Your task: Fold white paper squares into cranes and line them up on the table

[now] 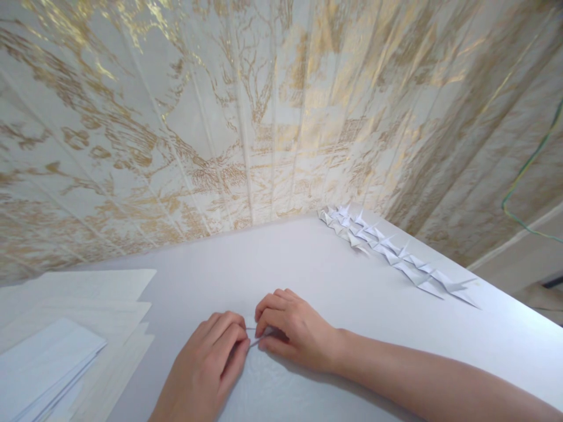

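Note:
My left hand (210,358) and my right hand (295,332) meet at the near middle of the white table (316,269). Both have curled fingers pinching a small piece of white paper (251,323) that lies flat on the table. Only a sliver of it shows between the fingertips; the hands hide the remainder. My right forearm crosses the table from the lower right.
A row of several folded white paper shapes (396,252) runs along the table's right edge toward the far corner. Stacks of white paper sheets (53,351) lie at the near left. A gold-patterned wall stands behind; a green cable (528,170) hangs at right.

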`<state>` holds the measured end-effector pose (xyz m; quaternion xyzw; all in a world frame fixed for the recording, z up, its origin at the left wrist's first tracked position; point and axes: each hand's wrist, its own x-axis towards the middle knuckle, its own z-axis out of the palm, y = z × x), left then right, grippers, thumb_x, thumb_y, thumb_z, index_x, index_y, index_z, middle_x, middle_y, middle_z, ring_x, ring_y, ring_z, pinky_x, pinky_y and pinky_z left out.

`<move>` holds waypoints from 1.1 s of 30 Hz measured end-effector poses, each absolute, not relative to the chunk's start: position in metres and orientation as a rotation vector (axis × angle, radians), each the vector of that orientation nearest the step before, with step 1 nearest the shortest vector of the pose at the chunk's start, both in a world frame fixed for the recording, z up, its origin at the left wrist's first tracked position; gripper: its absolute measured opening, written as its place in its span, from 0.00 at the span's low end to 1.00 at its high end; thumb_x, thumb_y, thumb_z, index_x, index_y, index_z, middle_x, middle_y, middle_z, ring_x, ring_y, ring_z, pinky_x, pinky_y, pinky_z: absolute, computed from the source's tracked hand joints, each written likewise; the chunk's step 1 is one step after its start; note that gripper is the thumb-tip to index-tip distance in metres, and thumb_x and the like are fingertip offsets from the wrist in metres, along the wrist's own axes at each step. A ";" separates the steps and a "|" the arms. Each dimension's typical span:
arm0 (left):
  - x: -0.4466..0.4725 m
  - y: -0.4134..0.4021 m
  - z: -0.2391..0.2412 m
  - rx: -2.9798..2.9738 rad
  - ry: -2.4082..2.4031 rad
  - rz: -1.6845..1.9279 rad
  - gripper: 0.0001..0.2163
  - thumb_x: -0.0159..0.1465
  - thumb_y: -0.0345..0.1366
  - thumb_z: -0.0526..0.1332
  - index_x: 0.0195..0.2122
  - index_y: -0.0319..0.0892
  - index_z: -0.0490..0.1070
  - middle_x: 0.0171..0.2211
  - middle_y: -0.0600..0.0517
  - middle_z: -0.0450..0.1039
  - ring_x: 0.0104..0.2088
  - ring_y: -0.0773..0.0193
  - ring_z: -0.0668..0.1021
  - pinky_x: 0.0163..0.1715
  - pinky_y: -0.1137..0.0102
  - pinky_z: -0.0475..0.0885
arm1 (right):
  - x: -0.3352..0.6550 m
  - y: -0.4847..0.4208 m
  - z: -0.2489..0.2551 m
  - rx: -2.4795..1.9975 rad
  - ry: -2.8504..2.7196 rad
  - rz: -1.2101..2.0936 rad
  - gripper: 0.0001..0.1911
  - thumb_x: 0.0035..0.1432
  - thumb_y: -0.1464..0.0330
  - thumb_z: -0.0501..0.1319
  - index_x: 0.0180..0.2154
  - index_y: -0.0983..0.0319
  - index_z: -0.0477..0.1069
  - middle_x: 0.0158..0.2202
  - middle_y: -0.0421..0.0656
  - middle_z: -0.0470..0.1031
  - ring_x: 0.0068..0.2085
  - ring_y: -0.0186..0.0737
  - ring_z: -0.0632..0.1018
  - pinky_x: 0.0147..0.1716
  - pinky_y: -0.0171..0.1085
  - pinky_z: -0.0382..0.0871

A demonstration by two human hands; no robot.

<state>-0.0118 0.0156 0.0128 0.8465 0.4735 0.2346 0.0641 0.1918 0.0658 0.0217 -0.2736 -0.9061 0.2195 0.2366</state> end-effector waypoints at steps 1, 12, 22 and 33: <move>-0.011 0.016 0.012 2.537 1.445 0.707 0.08 0.67 0.29 0.51 0.32 0.45 0.64 0.33 0.53 0.70 0.35 0.61 0.73 0.35 0.64 0.68 | 0.191 0.066 0.022 -0.751 -2.469 0.618 0.04 0.56 0.73 0.67 0.34 0.62 0.73 0.40 0.42 0.75 0.40 0.39 0.72 0.44 0.39 0.63; -0.010 0.016 0.007 2.498 1.502 0.718 0.09 0.68 0.30 0.49 0.30 0.46 0.59 0.29 0.55 0.65 0.32 0.60 0.69 0.33 0.63 0.64 | 0.188 0.067 0.024 -1.020 -2.404 0.670 0.06 0.53 0.71 0.70 0.29 0.63 0.74 0.35 0.42 0.73 0.41 0.41 0.70 0.43 0.39 0.61; -0.005 0.018 0.010 2.402 1.492 0.605 0.10 0.70 0.34 0.47 0.32 0.45 0.62 0.34 0.52 0.66 0.36 0.56 0.69 0.36 0.58 0.64 | 0.185 0.065 0.026 -1.043 -2.516 0.552 0.06 0.57 0.70 0.66 0.31 0.63 0.70 0.35 0.41 0.71 0.39 0.40 0.69 0.41 0.38 0.59; -0.003 0.023 0.012 2.355 1.517 0.564 0.08 0.67 0.30 0.49 0.30 0.46 0.58 0.33 0.53 0.65 0.36 0.57 0.68 0.36 0.60 0.63 | 0.185 0.065 0.023 -1.008 -2.507 0.467 0.05 0.58 0.72 0.63 0.32 0.62 0.67 0.35 0.40 0.71 0.39 0.39 0.68 0.41 0.38 0.57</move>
